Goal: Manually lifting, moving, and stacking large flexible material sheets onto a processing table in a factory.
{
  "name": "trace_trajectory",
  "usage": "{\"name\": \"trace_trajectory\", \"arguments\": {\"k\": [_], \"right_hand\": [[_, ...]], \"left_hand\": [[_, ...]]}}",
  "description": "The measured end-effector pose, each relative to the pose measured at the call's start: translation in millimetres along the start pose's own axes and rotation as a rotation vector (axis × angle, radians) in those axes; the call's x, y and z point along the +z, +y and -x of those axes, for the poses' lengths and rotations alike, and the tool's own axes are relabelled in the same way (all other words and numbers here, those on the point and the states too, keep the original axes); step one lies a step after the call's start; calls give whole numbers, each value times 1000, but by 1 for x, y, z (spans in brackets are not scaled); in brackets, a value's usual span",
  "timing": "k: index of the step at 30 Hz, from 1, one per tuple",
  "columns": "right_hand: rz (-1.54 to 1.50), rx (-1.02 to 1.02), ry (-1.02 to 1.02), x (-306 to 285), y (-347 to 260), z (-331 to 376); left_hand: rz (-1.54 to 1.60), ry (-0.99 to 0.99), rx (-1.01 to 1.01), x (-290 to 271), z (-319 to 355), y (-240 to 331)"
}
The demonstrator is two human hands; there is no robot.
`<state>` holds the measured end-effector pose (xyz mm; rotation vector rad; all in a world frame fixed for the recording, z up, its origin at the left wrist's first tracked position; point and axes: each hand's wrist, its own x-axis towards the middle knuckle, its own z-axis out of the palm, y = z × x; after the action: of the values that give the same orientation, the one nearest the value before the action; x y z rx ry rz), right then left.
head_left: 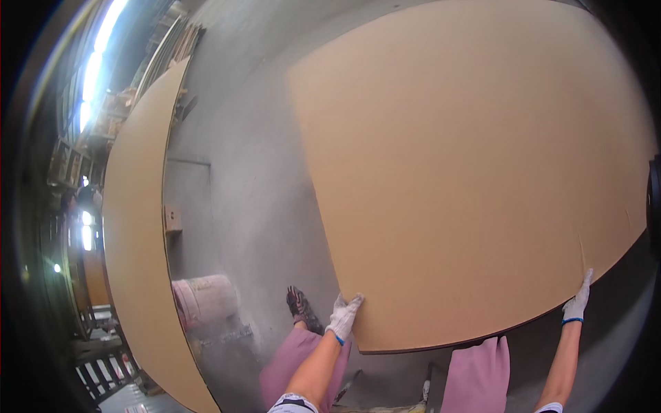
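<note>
A large flat brown sheet of board (461,172) fills the right half of the head view, its near edge dark and slightly curved. My left hand (344,316), in a white glove with a blue cuff, grips its left edge close to the near corner, thumb on top. Farther right, my right hand (577,303) wears a matching glove and holds the near edge, thumb on the upper face. The fingers under the board are hidden from sight. A faint crease runs up the surface by my right thumb.
Another brown board (138,234) stretches along the left side. By its edge a pinkish bucket (206,301) lies on its side, with a small box (173,220) farther off. Long stacked strips (172,51) are at the far left. My shoe (303,308) rests on the grey floor (248,151).
</note>
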<state>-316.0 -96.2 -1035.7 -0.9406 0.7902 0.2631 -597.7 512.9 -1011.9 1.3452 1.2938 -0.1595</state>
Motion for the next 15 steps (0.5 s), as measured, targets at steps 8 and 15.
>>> {"name": "trace_trajectory", "arguments": {"k": [8, 15], "right_hand": [[393, -134, 217, 23, -10, 16], [841, 352, 343, 72, 10, 67]], "left_hand": [[167, -47, 119, -1, 13, -22], [100, 122, 155, 4, 3, -31]]}}
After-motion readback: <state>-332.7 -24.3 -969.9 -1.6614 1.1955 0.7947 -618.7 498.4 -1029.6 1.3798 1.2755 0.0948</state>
